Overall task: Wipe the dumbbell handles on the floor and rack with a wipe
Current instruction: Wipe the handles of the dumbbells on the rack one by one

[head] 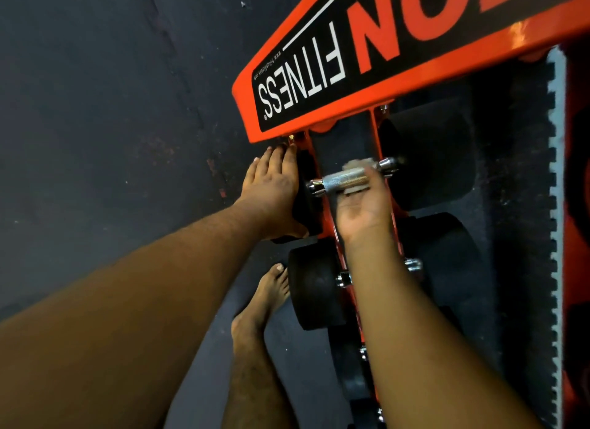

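You're mid-job: your right hand point(359, 202) curls its fingers point(370, 173) round the handle point(343, 179) of the top racked dumbbell with the wipe point(356, 167) pinched against it, while your left hand point(271, 186) lies flat and straight on its end weight point(306, 189). I'd judge the dumbbells below point(314, 285) are still to do. The orange rack point(319, 87) stands on dark rubber floor point(111, 109), your bare foot point(261, 301) beside it.

dumbbell point(351, 179) on rack point(332, 224), bare foot point(258, 304) left of rack

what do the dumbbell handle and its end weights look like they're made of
Dumbbell handle: seemingly chromed steel, bright with a cross-hatched knurled grip. End weights: probably rubber or urethane coating, matte black and without glare. Wipe under the right hand: looks like thin whitish cloth or paper.
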Demonstrator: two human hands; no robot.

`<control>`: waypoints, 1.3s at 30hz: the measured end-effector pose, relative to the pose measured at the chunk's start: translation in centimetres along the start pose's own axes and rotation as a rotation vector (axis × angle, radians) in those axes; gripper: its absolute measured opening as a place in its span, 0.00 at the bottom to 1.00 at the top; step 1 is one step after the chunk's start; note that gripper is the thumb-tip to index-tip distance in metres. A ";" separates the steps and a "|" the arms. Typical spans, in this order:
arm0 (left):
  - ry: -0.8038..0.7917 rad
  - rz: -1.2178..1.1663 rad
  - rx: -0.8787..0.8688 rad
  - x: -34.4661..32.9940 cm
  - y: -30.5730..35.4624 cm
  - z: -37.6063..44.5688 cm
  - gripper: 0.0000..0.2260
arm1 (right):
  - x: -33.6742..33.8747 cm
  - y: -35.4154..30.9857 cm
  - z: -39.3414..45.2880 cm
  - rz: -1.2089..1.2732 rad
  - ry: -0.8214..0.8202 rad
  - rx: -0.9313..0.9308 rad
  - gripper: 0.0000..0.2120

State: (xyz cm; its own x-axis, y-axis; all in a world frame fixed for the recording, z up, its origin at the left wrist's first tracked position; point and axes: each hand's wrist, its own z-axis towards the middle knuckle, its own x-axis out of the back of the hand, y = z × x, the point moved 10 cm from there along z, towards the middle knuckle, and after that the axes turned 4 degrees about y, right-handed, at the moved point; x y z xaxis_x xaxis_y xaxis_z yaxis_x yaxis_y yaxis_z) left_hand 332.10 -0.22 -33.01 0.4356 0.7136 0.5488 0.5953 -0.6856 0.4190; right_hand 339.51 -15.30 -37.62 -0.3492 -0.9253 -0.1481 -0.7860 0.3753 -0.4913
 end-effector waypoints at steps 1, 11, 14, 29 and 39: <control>0.002 0.003 0.006 0.0 0.0 0.0 0.67 | -0.3 1.1 -0.4 -0.031 -0.021 -0.032 0.05; 0.062 0.006 0.025 0.1 -0.3 0.0 0.69 | 0.7 4.3 -1.1 -0.329 0.001 -0.121 0.16; 0.079 -0.005 0.023 0.2 -0.3 -0.1 0.69 | 2.3 4.2 -1.3 -0.526 0.031 -0.084 0.07; 0.180 -0.006 -0.039 -0.1 -0.2 -0.5 0.67 | -3.3 -1.3 -4.3 -2.124 -0.292 1.294 0.28; 0.347 -0.044 -0.171 -5.0 2.1 -8.1 0.48 | 1.5 0.6 -8.6 -1.928 -0.607 1.061 0.25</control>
State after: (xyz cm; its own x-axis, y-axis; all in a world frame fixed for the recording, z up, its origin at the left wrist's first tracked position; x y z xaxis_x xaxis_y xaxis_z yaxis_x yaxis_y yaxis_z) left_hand 325.76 -6.40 -29.02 0.1402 0.6718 0.7274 0.4748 -0.6903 0.5459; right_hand 334.13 -16.03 -30.73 0.5382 -0.0179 0.8426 0.6388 -0.6435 -0.4217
